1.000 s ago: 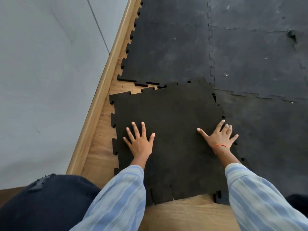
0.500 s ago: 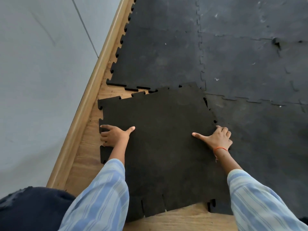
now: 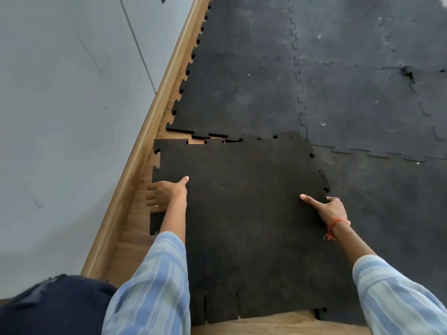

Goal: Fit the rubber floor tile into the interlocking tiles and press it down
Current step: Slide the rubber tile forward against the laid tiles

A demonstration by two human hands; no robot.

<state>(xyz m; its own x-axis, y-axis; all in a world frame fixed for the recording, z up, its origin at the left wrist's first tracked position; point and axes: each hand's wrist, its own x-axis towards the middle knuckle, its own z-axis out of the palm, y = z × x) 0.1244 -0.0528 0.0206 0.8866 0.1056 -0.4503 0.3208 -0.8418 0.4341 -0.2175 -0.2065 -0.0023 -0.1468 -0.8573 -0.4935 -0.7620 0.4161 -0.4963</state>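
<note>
A field of laid dark grey interlocking rubber tiles [image 3: 350, 88] is shown from twelve to three o'clock, with a loose black square rubber floor tile [image 3: 242, 213] lying at the centre on the pale wooden floor [image 3: 135, 228]. The loose tile is not yet locked: at eleven o'clock its far teeth sit short of the laid sockets, with wood visible in the gap, while at one o'clock its corner overlaps the laid surface.

The left edge, at nine o'clock, is gripped by the left hand [image 3: 164, 193], fingers curled over it and thumb on top. The right edge, at three o'clock, is gripped by the right hand [image 3: 329, 209], forefinger extended across the tile.

If pressure is applied while the tile is skewed, teeth may be folded under or ridden over rather than seated. Fingers could also be pinched against the wooden skirting [image 3: 145, 151].
</note>
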